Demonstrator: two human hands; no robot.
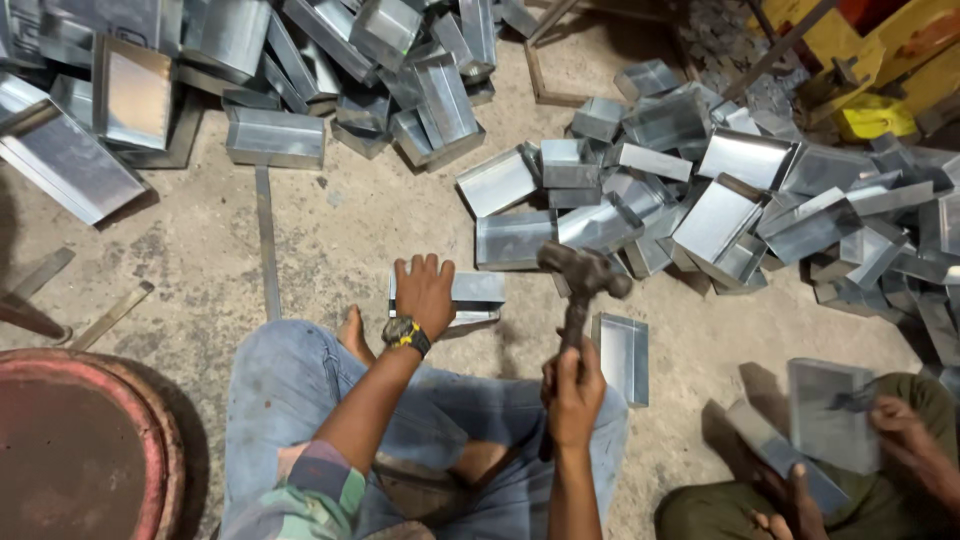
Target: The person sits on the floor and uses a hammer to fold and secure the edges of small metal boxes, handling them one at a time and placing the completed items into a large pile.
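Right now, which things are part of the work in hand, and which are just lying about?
In hand:
left hand pressing a metal tray
right hand gripping a raised hammer

Lying about:
tray heaps
loose tray
metal strip
red round lid

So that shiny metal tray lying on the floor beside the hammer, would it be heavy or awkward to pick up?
Probably light: the tray looks like thin folded sheet metal, open on top. It likely stays stiff thanks to its bent-up walls, though the edges may be sharp. Flat-bottomed on the concrete floor, it should slide and scrape rather than roll or tip.
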